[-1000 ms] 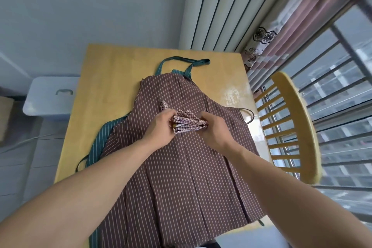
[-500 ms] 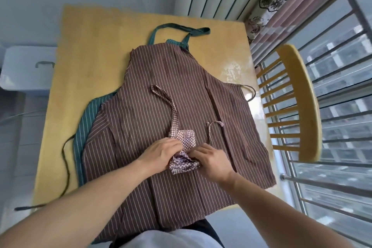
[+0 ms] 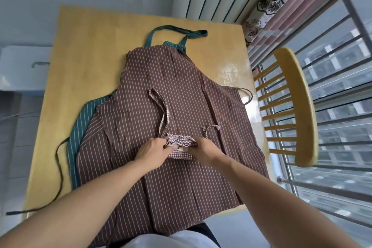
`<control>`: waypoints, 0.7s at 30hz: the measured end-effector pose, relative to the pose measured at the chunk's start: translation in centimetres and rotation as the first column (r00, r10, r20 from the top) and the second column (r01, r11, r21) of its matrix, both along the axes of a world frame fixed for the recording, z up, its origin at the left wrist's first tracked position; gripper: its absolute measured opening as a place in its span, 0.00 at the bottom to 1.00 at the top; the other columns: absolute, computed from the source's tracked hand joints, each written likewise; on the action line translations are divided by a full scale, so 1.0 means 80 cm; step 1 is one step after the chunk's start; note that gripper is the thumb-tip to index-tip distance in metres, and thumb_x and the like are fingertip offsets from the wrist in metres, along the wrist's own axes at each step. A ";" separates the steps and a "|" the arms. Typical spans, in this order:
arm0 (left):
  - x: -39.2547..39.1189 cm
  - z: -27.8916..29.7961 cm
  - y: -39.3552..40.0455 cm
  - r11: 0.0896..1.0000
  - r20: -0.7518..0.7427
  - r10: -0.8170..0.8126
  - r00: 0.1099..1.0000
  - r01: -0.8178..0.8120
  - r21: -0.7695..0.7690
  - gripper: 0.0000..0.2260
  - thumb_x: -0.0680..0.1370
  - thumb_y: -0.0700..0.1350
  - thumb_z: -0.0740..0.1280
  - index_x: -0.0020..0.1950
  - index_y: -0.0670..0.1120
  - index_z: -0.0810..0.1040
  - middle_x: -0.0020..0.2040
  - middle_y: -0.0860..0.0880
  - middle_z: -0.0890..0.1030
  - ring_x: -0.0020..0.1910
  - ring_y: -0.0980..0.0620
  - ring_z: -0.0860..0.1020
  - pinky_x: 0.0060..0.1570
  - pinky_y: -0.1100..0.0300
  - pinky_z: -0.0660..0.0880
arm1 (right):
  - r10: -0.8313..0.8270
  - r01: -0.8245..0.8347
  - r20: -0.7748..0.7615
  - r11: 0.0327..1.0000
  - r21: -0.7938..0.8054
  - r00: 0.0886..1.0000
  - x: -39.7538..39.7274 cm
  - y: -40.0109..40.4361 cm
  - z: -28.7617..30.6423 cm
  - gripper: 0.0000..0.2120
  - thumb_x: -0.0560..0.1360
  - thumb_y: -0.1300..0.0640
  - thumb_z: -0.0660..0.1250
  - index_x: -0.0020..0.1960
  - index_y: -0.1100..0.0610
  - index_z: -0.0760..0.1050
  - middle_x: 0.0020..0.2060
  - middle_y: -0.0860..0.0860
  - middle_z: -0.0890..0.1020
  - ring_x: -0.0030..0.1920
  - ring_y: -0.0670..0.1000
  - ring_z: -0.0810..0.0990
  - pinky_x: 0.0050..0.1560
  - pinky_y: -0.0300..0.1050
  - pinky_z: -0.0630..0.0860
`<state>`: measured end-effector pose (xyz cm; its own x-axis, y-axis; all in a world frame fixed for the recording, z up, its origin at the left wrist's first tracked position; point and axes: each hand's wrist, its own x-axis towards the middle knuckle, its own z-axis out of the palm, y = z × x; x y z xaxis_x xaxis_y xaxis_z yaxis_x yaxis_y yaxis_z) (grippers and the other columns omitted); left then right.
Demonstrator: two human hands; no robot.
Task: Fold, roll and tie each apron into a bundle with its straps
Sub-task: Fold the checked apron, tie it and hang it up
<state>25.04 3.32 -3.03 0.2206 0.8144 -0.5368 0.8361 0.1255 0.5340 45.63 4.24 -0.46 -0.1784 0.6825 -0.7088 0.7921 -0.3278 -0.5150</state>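
Checked apron bundle [image 3: 179, 143], small and folded, lying on the middle of a brown striped apron [image 3: 171, 94] spread flat across the wooden bench [image 3: 84, 50]. Gripped at its left end by the left hand [image 3: 152, 151], fingers closed on the cloth; gripped at its right end by the right hand [image 3: 205, 150], fingers likewise pinched on the fabric. One long checked strap [image 3: 161, 106] looping away from the bundle over the brown cloth toward the far side; a shorter strap end [image 3: 211, 128] curling up just beside the right hand. Green striped apron [image 3: 80, 123] underneath, showing at the left edge, with its neck loop [image 3: 175, 31] past the top of the brown one and a dark tie [image 3: 58, 167] trailing off the left side. Wooden chair [image 3: 298, 106] to the right by the window railing
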 end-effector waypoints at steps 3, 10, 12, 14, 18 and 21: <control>0.005 -0.002 0.001 0.996 -0.159 -0.006 0.987 0.020 0.086 0.17 0.82 0.61 0.62 0.50 0.47 0.76 0.30 0.54 0.70 0.25 0.58 0.67 0.28 0.62 0.70 | -0.097 0.100 0.074 0.995 -0.031 0.992 -0.008 0.011 -0.018 0.19 0.76 0.46 0.74 0.61 0.51 0.70 0.47 0.49 0.83 0.36 0.49 0.82 0.34 0.49 0.78; 0.002 -0.004 0.018 0.989 -0.213 0.026 0.977 0.006 0.151 0.28 0.74 0.66 0.70 0.66 0.52 0.70 0.52 0.54 0.78 0.47 0.55 0.77 0.45 0.59 0.75 | -0.013 0.015 0.143 1.000 -0.012 0.990 -0.014 0.030 -0.025 0.27 0.71 0.51 0.80 0.65 0.54 0.74 0.50 0.49 0.85 0.38 0.44 0.81 0.32 0.36 0.74; 0.003 -0.005 0.021 0.938 -0.312 -0.115 0.943 0.206 0.278 0.27 0.73 0.65 0.71 0.67 0.51 0.74 0.66 0.51 0.73 0.64 0.50 0.71 0.65 0.53 0.71 | 0.012 -0.011 0.104 1.000 -0.009 0.994 -0.013 0.031 -0.025 0.17 0.71 0.53 0.79 0.55 0.54 0.76 0.42 0.46 0.83 0.36 0.43 0.79 0.31 0.34 0.72; 0.008 -0.002 0.024 0.867 -0.335 -0.262 0.905 0.373 0.331 0.30 0.76 0.56 0.73 0.74 0.49 0.69 0.78 0.46 0.63 0.77 0.45 0.60 0.77 0.46 0.59 | 0.028 -0.028 0.044 1.000 0.000 0.999 -0.009 0.031 -0.020 0.13 0.73 0.55 0.78 0.48 0.52 0.73 0.38 0.45 0.80 0.33 0.42 0.76 0.28 0.31 0.68; 0.005 0.011 0.032 0.854 -0.128 -0.483 0.866 0.498 0.152 0.31 0.77 0.50 0.73 0.77 0.49 0.66 0.76 0.48 0.66 0.76 0.48 0.63 0.78 0.46 0.58 | 0.077 -0.075 -0.040 0.996 0.051 0.996 -0.002 0.016 -0.002 0.12 0.74 0.57 0.77 0.45 0.53 0.72 0.37 0.46 0.80 0.31 0.43 0.74 0.31 0.37 0.71; -0.007 0.033 0.027 0.953 0.126 -0.266 0.956 0.281 -0.116 0.22 0.76 0.55 0.74 0.67 0.51 0.75 0.57 0.48 0.78 0.49 0.54 0.77 0.52 0.57 0.77 | 0.049 -0.040 -0.122 0.996 0.076 0.991 0.003 0.007 0.017 0.13 0.73 0.58 0.77 0.47 0.61 0.73 0.36 0.48 0.80 0.32 0.45 0.73 0.34 0.45 0.72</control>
